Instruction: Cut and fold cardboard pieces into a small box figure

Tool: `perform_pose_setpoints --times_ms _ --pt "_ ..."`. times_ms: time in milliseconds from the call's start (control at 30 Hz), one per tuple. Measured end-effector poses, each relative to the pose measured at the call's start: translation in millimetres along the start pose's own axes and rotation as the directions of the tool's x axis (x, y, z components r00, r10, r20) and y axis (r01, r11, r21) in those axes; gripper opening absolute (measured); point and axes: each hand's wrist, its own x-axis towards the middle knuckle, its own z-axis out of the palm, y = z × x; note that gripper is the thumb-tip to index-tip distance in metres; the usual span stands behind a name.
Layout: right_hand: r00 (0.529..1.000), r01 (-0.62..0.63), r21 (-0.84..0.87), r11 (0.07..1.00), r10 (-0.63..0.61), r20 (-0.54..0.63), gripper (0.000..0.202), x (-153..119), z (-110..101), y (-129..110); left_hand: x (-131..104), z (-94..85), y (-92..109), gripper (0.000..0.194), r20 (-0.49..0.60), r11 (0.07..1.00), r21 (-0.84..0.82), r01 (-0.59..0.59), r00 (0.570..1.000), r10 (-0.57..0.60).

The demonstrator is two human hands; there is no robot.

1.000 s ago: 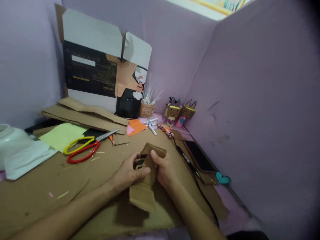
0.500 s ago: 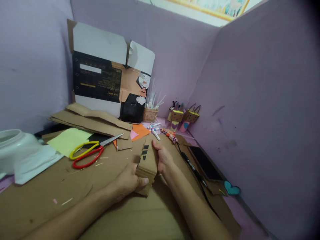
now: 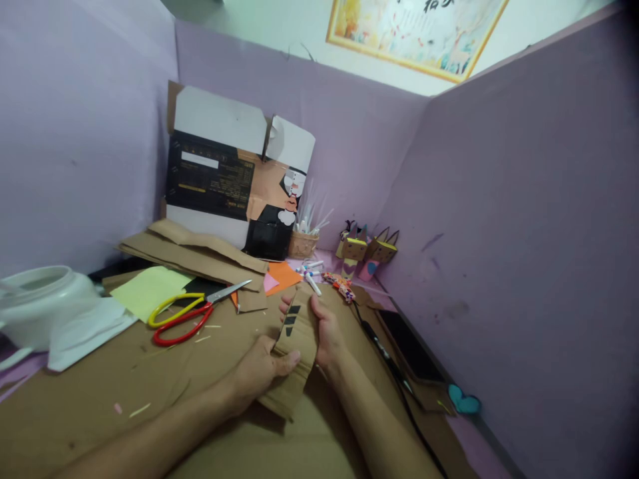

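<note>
A creased strip of brown cardboard point(image 3: 299, 346) with black printed marks is held tilted between both hands, above the cardboard-covered table. My left hand point(image 3: 262, 369) grips its left edge, thumb lying across the front face. Around the upper right edge wraps my right hand point(image 3: 327, 332), thumb near the top and fingertips showing behind the far left edge. The lower end of the strip hangs free below the hands. Scissors point(image 3: 200, 313) with one yellow and one red handle lie to the left, blades pointing away to the right.
A white pot point(image 3: 54, 299) stands at left by yellow-green paper point(image 3: 150, 293). Flattened cardboard point(image 3: 194, 253) lies behind, before an upright opened box point(image 3: 214, 166). Markers point(image 3: 313, 283), a basket point(image 3: 303, 245) and cardboard figures point(image 3: 354, 249) are at the back. A black cable and phone-like slab point(image 3: 412, 346) lie right.
The cardboard has gone from a bent, folded block to a flatter strip, its lower end now reaching down. Fingers of my right hand now show behind it. The view has tipped upward.
</note>
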Motion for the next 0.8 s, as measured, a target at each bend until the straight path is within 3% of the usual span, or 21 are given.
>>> perform_pose_setpoints --times_ms 100,167,300,500,733,800 --pt "1.0 -0.018 -0.012 1.0 0.017 -0.004 0.033 0.8 -5.3 -1.7 2.0 -1.8 -1.4 0.03 0.071 0.98 0.139 -0.14 0.989 0.131" --pt "1.0 -0.012 -0.023 1.0 0.012 0.003 0.032 0.2 -7.3 -2.9 2.7 -2.9 -0.8 0.029 0.094 0.971 0.167 -0.17 0.983 0.156" --pt "1.0 0.017 -0.042 0.999 -0.016 0.018 0.031 -1.6 -5.9 -1.8 4.4 -5.0 -0.8 0.036 0.092 0.995 0.064 -0.078 0.993 0.072" --pt "0.996 0.089 -0.063 0.994 -0.088 0.024 0.03 -3.2 -1.4 2.0 6.8 -6.0 -4.9 0.035 0.144 0.994 -0.012 -0.109 0.983 0.11" --pt "0.985 0.158 -0.125 0.979 -0.148 0.088 0.033 -8.7 4.3 12.0 6.3 -11.1 1.2 0.039 0.02 0.999 -0.022 0.045 0.999 -0.044" --pt "0.982 0.182 -0.15 0.972 -0.171 0.082 0.035 -8.0 5.7 18.6 7.7 -13.7 1.6 0.038 -0.01 0.999 -0.033 0.039 0.999 -0.04"
